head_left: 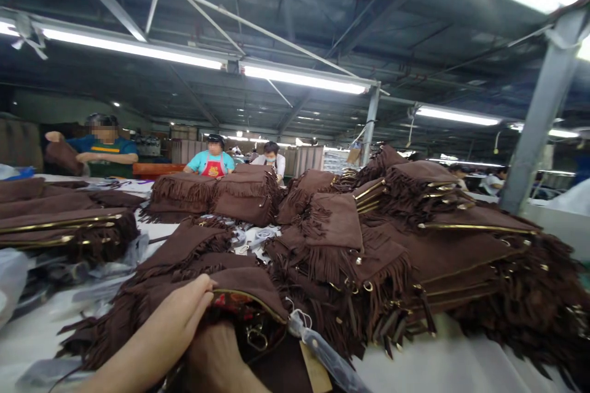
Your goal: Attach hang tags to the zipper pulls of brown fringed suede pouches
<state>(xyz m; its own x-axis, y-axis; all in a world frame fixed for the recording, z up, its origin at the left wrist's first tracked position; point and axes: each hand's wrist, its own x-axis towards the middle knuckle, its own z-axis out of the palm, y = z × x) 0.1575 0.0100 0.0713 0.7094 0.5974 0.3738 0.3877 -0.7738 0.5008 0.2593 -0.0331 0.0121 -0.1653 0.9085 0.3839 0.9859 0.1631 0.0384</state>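
An open brown fringed bag (pixel 253 282) lies at the bottom centre, with a gold zip edge and a patterned red lining. My left hand (pixel 196 301) grips its upper edge, fingers pressed together on the fabric. My right hand (pixel 216 344) reaches inside the opening, its fingers hidden by the bag. Near the right hand a gold metal clasp (pixel 256 338) shows in the mouth. Beside the bag hang a plastic-wrapped strap (pixel 327 353) and a tan tag (pixel 316 365).
Piles of brown fringed bags (pixel 461 252) cover the right side of the white table (pixel 410 362). More bags (pixel 59 215) lie at the left beside clear plastic wrapping (pixel 11 285). Three people stand or sit beyond the table. A metal post (pixel 544 110) rises at the right.
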